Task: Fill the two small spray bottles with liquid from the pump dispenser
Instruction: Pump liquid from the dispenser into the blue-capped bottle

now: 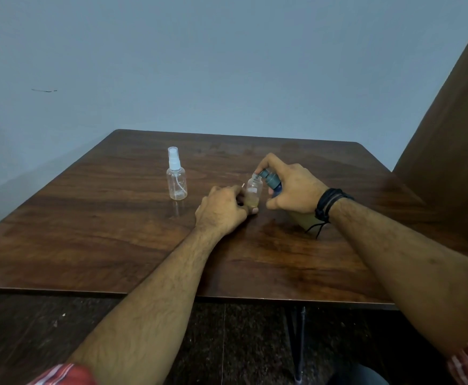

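At frame centre my left hand [221, 211] grips the uncapped spray bottle [253, 191]. My right hand [291, 187] clasps the pump dispenser [271, 180], nozzle at its mouth. The capped spray bottle [176, 176] stands left.

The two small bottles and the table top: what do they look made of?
Capped bottle: clear, glossy plastic by the look, since its dip tube shows through the wall; white spray cap. Open bottle, held by the left hand: the same clear material, with yellowish liquid showing inside. Table: dark wood grain with a sheen, perhaps laminate.

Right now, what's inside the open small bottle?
Open small bottle, gripped by left hand: yellowish liquid in its lower part, clear above. The fingers cover its base, so the bottom is unseen.
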